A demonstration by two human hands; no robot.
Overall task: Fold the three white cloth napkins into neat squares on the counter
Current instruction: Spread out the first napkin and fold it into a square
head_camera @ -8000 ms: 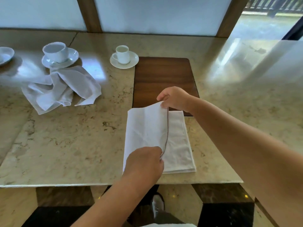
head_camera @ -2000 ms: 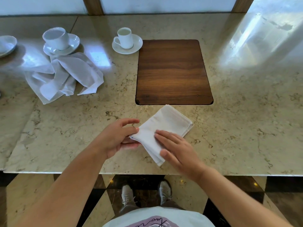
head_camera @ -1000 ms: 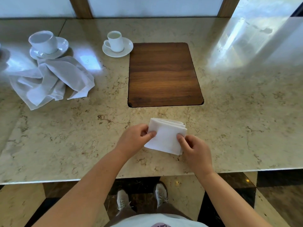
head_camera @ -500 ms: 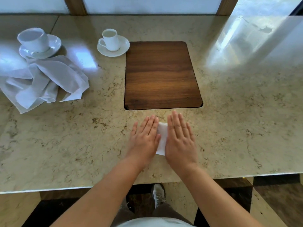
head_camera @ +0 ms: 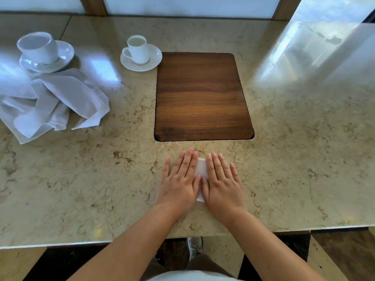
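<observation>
Napkin number 1 (head_camera: 201, 169), folded small, lies on the tabletop (head_camera: 294, 159) just in front of the inset wooden panel (head_camera: 203, 96), almost wholly covered by both hands; only a white strip shows between them. Risk, as judged: the stacked layers may spring or slide apart once pressure lifts, leaving an uneven square, since the polished stone offers little grip and the edges cannot be checked under the palms. The remaining cloth (head_camera: 50, 104) sits crumpled at far left, touching a saucer (head_camera: 65, 55) with a cup; a careless pull there could drag crockery. Whether that heap holds 2 napkins cannot be told. Left hand (head_camera: 181, 179) lies flat, fingers straight and together, pressing down on the napkin. Right hand (head_camera: 222, 179) does likewise, grasping nothing.
</observation>
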